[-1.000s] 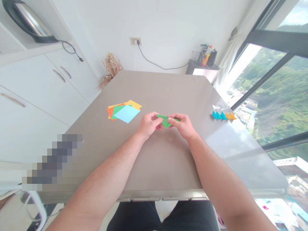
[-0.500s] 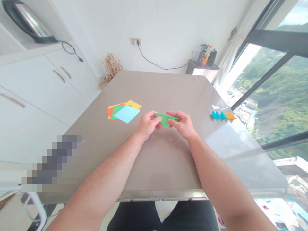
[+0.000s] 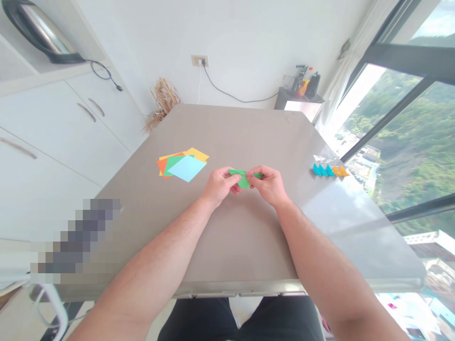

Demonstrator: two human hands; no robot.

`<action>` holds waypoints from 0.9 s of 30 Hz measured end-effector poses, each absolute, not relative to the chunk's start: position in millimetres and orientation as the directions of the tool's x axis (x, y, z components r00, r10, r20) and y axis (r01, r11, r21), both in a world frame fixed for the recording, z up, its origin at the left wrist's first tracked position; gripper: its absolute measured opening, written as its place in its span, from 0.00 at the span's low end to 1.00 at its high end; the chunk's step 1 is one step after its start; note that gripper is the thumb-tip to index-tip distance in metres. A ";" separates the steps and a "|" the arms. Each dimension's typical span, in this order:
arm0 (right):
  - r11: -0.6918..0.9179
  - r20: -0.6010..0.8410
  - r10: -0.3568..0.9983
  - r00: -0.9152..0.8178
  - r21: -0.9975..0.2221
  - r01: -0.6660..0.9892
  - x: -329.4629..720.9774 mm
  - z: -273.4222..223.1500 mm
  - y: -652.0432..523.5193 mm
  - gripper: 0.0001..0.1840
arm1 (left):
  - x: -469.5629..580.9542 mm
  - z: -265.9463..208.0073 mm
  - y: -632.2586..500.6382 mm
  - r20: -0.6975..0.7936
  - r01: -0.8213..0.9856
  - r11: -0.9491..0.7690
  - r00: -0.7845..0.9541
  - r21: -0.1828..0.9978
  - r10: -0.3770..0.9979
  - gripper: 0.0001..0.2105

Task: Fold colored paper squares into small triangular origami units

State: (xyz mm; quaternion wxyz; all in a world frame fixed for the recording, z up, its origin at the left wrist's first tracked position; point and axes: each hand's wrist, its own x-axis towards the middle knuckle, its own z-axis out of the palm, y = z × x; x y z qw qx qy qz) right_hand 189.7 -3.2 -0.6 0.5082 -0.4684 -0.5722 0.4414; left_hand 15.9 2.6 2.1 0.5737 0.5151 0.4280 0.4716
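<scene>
A folded piece of green paper (image 3: 243,181) is held just above the table between my two hands. My left hand (image 3: 221,183) pinches its left side, thumb on the face toward me. On the other side, my right hand (image 3: 267,183) grips the paper near its middle and right end, the fingers closed along the upper edge. My fingers cover both ends, so the full shape of the fold is hidden. Left of my hands lies a fanned stack of coloured paper sheets (image 3: 187,168), light blue on top, with green, orange and yellow beneath.
Several small folded paper boats (image 3: 323,170), blue and orange, stand in a row at the right of the grey table (image 3: 234,132). A window (image 3: 408,123) runs along the right side. A small cabinet (image 3: 299,100) with bottles stands beyond the far edge.
My right fingers have shifted slightly left along the paper's upper edge, toward its middle. Less of the green paper shows between my hands. The sheets and the boats have stayed put.
</scene>
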 end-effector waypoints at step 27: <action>0.291 0.278 0.956 -0.090 -0.940 0.181 186.7 -4.7 -6.7 0.09 | 15.1 -2.5 9.3 -0.007 -0.101 0.018 0.113 0.995 0.994 0.14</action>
